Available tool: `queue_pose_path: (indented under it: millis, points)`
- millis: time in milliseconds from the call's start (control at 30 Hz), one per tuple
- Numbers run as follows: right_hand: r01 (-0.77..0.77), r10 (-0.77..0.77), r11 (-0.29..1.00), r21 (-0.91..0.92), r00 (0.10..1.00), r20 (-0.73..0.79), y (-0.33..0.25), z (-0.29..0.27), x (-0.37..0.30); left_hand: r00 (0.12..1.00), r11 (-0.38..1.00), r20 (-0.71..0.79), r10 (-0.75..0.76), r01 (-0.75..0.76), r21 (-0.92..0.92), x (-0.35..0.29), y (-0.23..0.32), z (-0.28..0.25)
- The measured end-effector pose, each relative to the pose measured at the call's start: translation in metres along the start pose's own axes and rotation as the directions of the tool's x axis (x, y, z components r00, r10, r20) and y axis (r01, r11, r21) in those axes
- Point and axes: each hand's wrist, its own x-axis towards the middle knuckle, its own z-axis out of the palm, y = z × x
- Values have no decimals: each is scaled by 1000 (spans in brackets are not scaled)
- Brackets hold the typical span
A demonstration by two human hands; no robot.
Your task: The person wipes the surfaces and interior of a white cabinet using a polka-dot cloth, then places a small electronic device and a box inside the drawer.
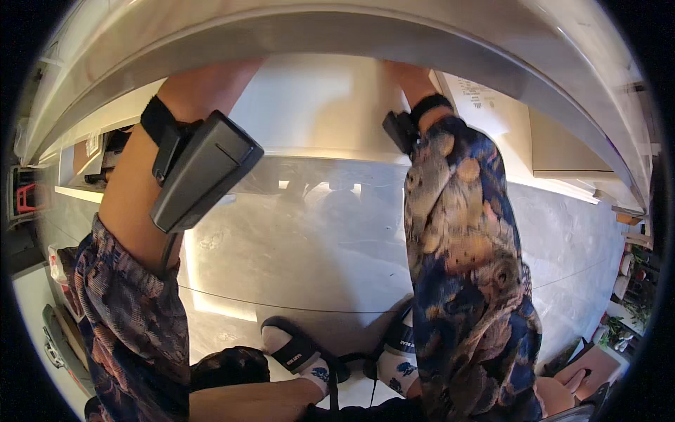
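Both my forearms reach forward under the pale, curved counter edge, which hides my hands and whatever they touch. My bare left forearm carries a black box-shaped device on a strap. On the right, a dark patterned sleeve covers my forearm. A smaller black device is strapped at that wrist. Between the arms, below the edge, shows a smooth pale panel. A white surface with printed text lies just right of my right wrist.
An open compartment with dark items is at the left, under the counter. A pale cabinet front stands at the right. My slippered feet rest on the grey tiled floor. Green plants are at the far right.
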Motion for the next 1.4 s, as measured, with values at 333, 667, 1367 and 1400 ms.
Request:
queue_pose_path:
  millis: [333, 667, 1367, 1400]
  points:
    - [256, -232, 877, 406, 967, -108, -88, -4, 22, 996, 999, -83, 37, -36, 14, 10, 4, -17]
    - [390, -439, 764, 514, 898, -28, -94, -4, -28, 996, 995, -38, 86, -84, 53, 26, 14, 11]
    - [123, -92, 952, 280, 988, -121, -40, 6, 24, 998, 993, -20, 65, -63, 97, -4, 1, -9]
    - [134, -101, 942, 306, 987, -122, -46, 6, 23, 997, 994, -18, 70, -68, 91, -3, 1, -10]
